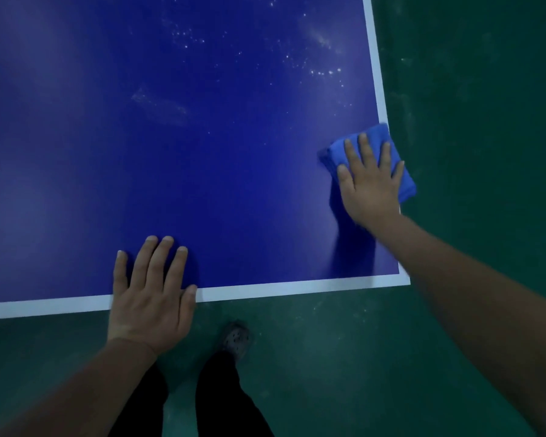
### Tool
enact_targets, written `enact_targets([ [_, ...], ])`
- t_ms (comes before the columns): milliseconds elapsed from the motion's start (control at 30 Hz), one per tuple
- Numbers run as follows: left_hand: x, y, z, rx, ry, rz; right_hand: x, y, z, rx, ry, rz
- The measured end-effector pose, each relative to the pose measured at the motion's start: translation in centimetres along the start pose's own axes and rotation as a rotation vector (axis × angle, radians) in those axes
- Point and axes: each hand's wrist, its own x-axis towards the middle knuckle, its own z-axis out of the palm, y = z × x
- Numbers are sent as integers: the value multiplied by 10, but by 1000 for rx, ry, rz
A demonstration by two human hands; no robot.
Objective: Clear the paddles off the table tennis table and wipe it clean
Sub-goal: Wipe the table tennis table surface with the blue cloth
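Right hand (371, 181) flat, fingers spread, pressing cloth (404, 175) at the table (297, 290) corner, half over the edge. Left hand (152, 298) open, braced on the near edge. No paddles in sight. Could easily slip off, plus specks further in probably get missed.

Green floor (473, 127), scuffed with pale dust marks. Grey perforated shoe (236, 339) on the floor; black trouser legs (224, 402) above the shoe.
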Motion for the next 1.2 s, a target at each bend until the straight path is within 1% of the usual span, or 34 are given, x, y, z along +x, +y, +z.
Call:
enact_targets([
  [67, 0, 0, 0, -3, -6, 0, -65, -4, 9, -18, 4, -31],
  [133, 0, 0, 0, -9, -7, -6, -143, -3, 21, -15, -5, -130],
  [200, -1, 0, -1, -12, -15, -10, -175, 5, 24, 0, -56, -178],
  [233, -1, 0, -1, -15, -19, -11, -167, 8, 22, 0, -91, -177],
  [267, -1, -1, -2, -14, -22, -9, -150, 9, 18, -12, -84, -145],
  [333, -1, -1, -2, -6, -29, -3, -102, 4, 12, -23, -55, -15],
  [400, -2, 0, -2, 1, -26, 3, -57, -4, 6, 36, -32, 143],
  [467, -1, 0, -3, 2, -25, 7, -38, -21, 5, 108, -3, 271],
  [533, -1, 0, -4, -8, -27, 5, -56, -45, 9, 136, 8, 296],
  [600, 0, -1, -5, -15, -34, 6, -105, -62, 17, 81, -6, 195],
  [667, -1, -2, -7, -28, -38, 5, -150, -56, 24, 17, -65, 124],
  [733, -2, -3, -10, -62, -33, 6, -161, -29, 23, 30, -99, 234],
  [833, -8, -10, -15, -155, 8, 51, -143, -8, 16, 91, -75, 455],
  [900, -16, -23, -17, -217, 43, 65, -130, -24, 16, 129, -28, 567],
  [933, -21, -33, -19, -230, 52, 46, -127, -42, 18, 137, -5, 586],
  [967, -23, -45, -20, -234, 58, 11, -125, -65, 19, 132, 2, 552],
  [1000, -25, -58, -21, -237, 63, -37, -127, -91, 22, 109, 3, 456],
  [1033, -26, -73, -22, -242, 70, -92, -134, -121, 25, 80, 1, 302],
  [1100, -24, -103, -24, -243, 92, -186, -153, -168, 32, 15, -37, -68],
  [1133, -22, -116, -24, -234, 99, -210, -157, -174, 34, -12, -59, -205],
  [1167, -20, -128, -24, -219, 101, -219, -150, -165, 32, -30, -83, -280],
  [1200, -19, -137, -24, -200, 98, -219, -137, -145, 28, -45, -74, -260],
])
